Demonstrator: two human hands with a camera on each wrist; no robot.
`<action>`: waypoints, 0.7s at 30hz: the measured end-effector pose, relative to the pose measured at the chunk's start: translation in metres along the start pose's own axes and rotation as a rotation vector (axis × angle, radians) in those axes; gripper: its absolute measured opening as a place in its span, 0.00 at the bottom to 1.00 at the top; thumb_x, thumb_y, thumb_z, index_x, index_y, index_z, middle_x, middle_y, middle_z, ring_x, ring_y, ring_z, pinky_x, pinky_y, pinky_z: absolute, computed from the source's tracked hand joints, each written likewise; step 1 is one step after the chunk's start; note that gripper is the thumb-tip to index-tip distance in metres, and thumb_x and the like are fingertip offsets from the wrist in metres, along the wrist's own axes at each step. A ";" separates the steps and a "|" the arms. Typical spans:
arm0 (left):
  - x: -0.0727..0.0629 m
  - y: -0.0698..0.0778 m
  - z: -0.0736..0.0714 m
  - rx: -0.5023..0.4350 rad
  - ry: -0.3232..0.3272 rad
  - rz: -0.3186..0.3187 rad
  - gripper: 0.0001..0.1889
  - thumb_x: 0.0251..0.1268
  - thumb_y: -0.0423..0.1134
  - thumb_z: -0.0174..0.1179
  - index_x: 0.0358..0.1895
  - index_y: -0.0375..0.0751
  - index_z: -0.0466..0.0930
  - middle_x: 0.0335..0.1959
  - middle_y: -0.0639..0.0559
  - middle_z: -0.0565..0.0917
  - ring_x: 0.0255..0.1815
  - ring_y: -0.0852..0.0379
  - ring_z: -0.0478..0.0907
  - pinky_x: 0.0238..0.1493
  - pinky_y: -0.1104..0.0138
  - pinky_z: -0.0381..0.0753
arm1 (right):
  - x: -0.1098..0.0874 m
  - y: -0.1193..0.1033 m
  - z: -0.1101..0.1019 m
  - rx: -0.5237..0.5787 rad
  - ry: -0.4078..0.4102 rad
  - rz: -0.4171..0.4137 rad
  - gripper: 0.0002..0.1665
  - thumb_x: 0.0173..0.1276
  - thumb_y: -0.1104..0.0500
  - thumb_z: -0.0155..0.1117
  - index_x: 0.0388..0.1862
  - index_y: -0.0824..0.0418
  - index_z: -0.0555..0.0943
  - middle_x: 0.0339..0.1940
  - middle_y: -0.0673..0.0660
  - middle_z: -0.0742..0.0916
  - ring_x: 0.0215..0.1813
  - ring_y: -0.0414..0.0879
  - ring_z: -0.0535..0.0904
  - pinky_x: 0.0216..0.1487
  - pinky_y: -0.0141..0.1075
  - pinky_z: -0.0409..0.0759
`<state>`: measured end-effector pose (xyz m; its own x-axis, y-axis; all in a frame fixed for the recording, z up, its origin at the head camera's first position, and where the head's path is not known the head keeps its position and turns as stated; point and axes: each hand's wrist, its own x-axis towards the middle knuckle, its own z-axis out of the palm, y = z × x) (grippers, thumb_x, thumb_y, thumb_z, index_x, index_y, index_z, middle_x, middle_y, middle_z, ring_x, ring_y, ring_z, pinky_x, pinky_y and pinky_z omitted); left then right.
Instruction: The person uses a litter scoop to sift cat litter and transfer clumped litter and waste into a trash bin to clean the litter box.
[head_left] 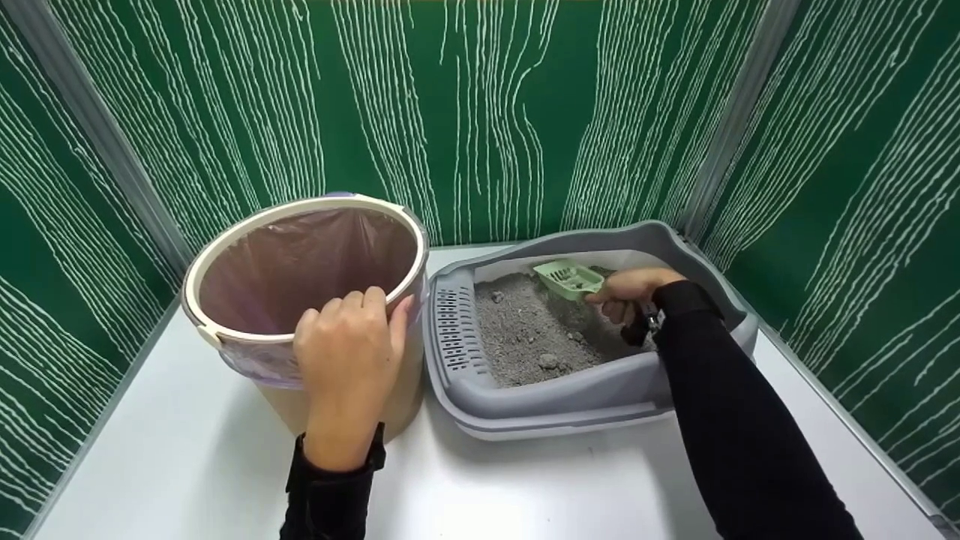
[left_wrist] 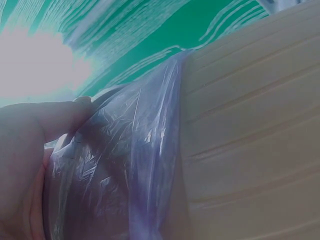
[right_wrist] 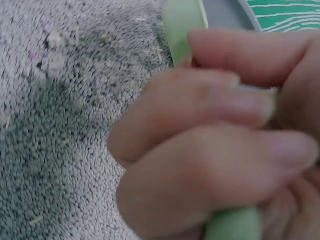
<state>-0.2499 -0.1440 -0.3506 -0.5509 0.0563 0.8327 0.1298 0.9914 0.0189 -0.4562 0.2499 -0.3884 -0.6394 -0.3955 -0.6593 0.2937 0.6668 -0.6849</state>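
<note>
My right hand grips the handle of a green slotted litter scoop, its fingers curled round it in the right wrist view. The scoop's head lies at the back of the grey litter, inside a grey litter box. A few clumps sit on the litter. At the left, my left hand grips the near rim of a beige trash bin. A thin purplish bag lines the bin and folds down over its outside. The bin's bottom inside cannot be made out.
Both containers stand side by side on a white table, the bin close against the box's left end. Green panels with white wavy lines rise behind and at both sides. Grey posts mark the corners.
</note>
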 end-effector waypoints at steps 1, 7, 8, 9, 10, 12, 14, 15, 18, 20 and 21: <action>0.000 0.000 0.000 -0.001 0.000 0.001 0.22 0.72 0.49 0.71 0.27 0.35 0.80 0.20 0.42 0.80 0.21 0.42 0.79 0.25 0.54 0.72 | 0.000 0.000 -0.001 0.048 -0.035 0.012 0.24 0.89 0.49 0.43 0.26 0.51 0.62 0.19 0.43 0.62 0.18 0.33 0.57 0.25 0.28 0.60; 0.000 0.001 0.001 -0.005 0.003 0.006 0.22 0.72 0.49 0.70 0.27 0.35 0.80 0.19 0.42 0.80 0.20 0.42 0.79 0.25 0.54 0.71 | 0.000 0.000 -0.003 0.180 -0.119 0.019 0.23 0.89 0.53 0.41 0.26 0.51 0.59 0.19 0.43 0.57 0.19 0.33 0.50 0.22 0.25 0.56; 0.000 0.001 0.001 -0.005 0.004 0.007 0.22 0.72 0.49 0.70 0.27 0.35 0.80 0.19 0.42 0.80 0.20 0.42 0.79 0.25 0.54 0.71 | 0.000 0.000 -0.003 0.194 -0.122 0.019 0.23 0.89 0.54 0.41 0.26 0.51 0.59 0.19 0.43 0.57 0.20 0.34 0.49 0.22 0.25 0.54; 0.000 0.001 0.001 -0.005 0.003 0.008 0.22 0.72 0.49 0.70 0.27 0.35 0.80 0.19 0.42 0.80 0.20 0.42 0.79 0.25 0.54 0.71 | 0.000 0.001 -0.003 0.222 -0.122 0.026 0.22 0.88 0.55 0.41 0.27 0.51 0.59 0.20 0.43 0.56 0.20 0.34 0.48 0.22 0.25 0.53; 0.000 0.001 0.001 -0.005 0.003 0.008 0.22 0.72 0.49 0.71 0.27 0.35 0.80 0.19 0.42 0.80 0.20 0.42 0.79 0.25 0.54 0.71 | -0.001 0.000 -0.002 0.234 -0.111 0.032 0.21 0.88 0.56 0.40 0.27 0.52 0.59 0.19 0.43 0.57 0.20 0.34 0.47 0.22 0.25 0.53; 0.000 0.002 0.001 -0.008 0.002 0.007 0.22 0.72 0.49 0.71 0.27 0.35 0.80 0.19 0.42 0.80 0.20 0.42 0.79 0.25 0.54 0.71 | -0.003 0.000 0.000 0.206 -0.073 0.028 0.19 0.87 0.57 0.40 0.28 0.52 0.59 0.19 0.43 0.58 0.20 0.34 0.49 0.23 0.25 0.55; 0.000 0.001 0.001 -0.008 -0.002 0.006 0.22 0.72 0.49 0.70 0.27 0.35 0.80 0.19 0.42 0.80 0.20 0.42 0.79 0.25 0.54 0.71 | -0.006 -0.001 0.002 0.101 -0.014 -0.002 0.17 0.85 0.58 0.41 0.30 0.53 0.61 0.19 0.43 0.61 0.20 0.33 0.53 0.24 0.25 0.59; 0.000 0.001 0.000 -0.008 -0.004 0.005 0.22 0.72 0.49 0.70 0.27 0.35 0.80 0.19 0.42 0.80 0.20 0.42 0.79 0.25 0.54 0.71 | -0.008 -0.002 0.003 0.026 0.020 -0.019 0.16 0.84 0.58 0.43 0.30 0.53 0.62 0.19 0.43 0.63 0.20 0.33 0.56 0.24 0.25 0.61; 0.000 0.001 -0.001 -0.006 -0.006 0.002 0.22 0.72 0.49 0.70 0.27 0.35 0.80 0.19 0.42 0.80 0.21 0.41 0.79 0.25 0.54 0.71 | -0.012 -0.003 0.007 -0.198 0.127 -0.062 0.15 0.81 0.57 0.50 0.30 0.53 0.66 0.19 0.44 0.70 0.21 0.34 0.64 0.27 0.26 0.67; 0.000 0.001 -0.001 -0.007 -0.008 0.002 0.22 0.72 0.49 0.70 0.27 0.35 0.80 0.20 0.42 0.81 0.21 0.41 0.79 0.25 0.54 0.71 | -0.013 -0.003 0.008 -0.275 0.179 -0.073 0.13 0.80 0.56 0.55 0.32 0.54 0.67 0.20 0.44 0.72 0.22 0.35 0.68 0.29 0.28 0.69; 0.000 0.001 -0.001 -0.009 -0.009 0.003 0.22 0.72 0.49 0.70 0.27 0.34 0.80 0.20 0.41 0.81 0.21 0.41 0.79 0.25 0.53 0.71 | -0.014 -0.003 0.009 -0.287 0.197 -0.072 0.13 0.79 0.56 0.56 0.33 0.54 0.67 0.20 0.45 0.73 0.22 0.36 0.68 0.30 0.29 0.70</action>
<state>-0.2485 -0.1432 -0.3503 -0.5579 0.0600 0.8277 0.1383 0.9902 0.0215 -0.4421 0.2475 -0.3800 -0.7840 -0.3377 -0.5209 0.0488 0.8030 -0.5940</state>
